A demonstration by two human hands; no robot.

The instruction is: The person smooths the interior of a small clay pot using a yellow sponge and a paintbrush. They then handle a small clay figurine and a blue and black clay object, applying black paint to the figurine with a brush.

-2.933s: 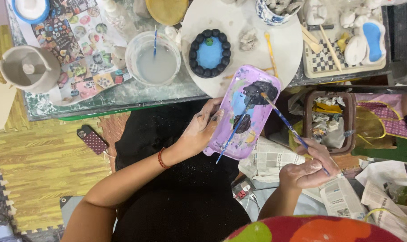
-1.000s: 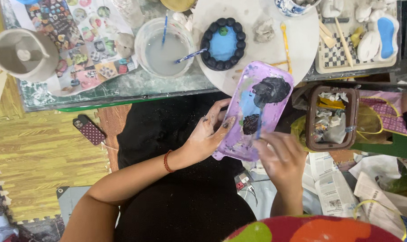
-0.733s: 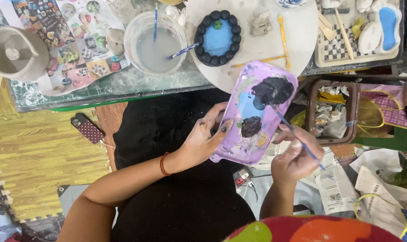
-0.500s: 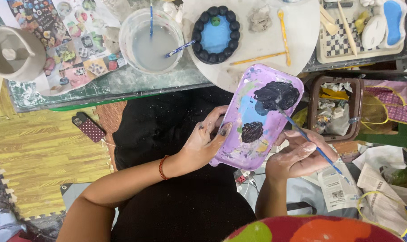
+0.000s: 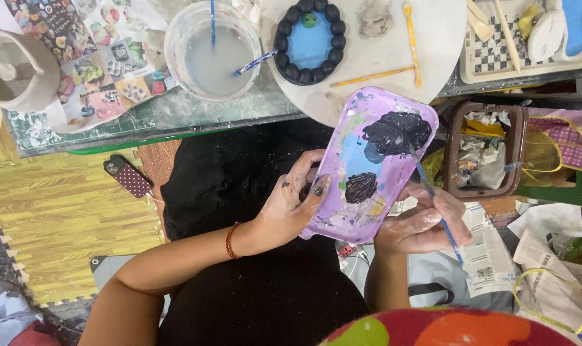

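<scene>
The left hand (image 5: pixel 291 208) grips the lower edge of the purple paint tray (image 5: pixel 371 163), thumb over its rim, holding it tilted over the lap just off the table's near edge (image 5: pixel 176 125). The right hand (image 5: pixel 422 221), fingers closed round a blue-handled brush (image 5: pixel 435 202), has swung back from below the tray; the bristles now sit in the black paint blob (image 5: pixel 393 131) at the tray's top corner, loading colour. The water cup (image 5: pixel 211 51) stands on the table beside the round board (image 5: pixel 380 45).

A purple palette (image 5: pixel 374 166) is gripped at its edge by the left hand (image 5: pixel 291 205); just beside it, a thin brush (image 5: pixel 432 192) (tip in black paint) is held by the right hand (image 5: pixel 419 224).
</scene>
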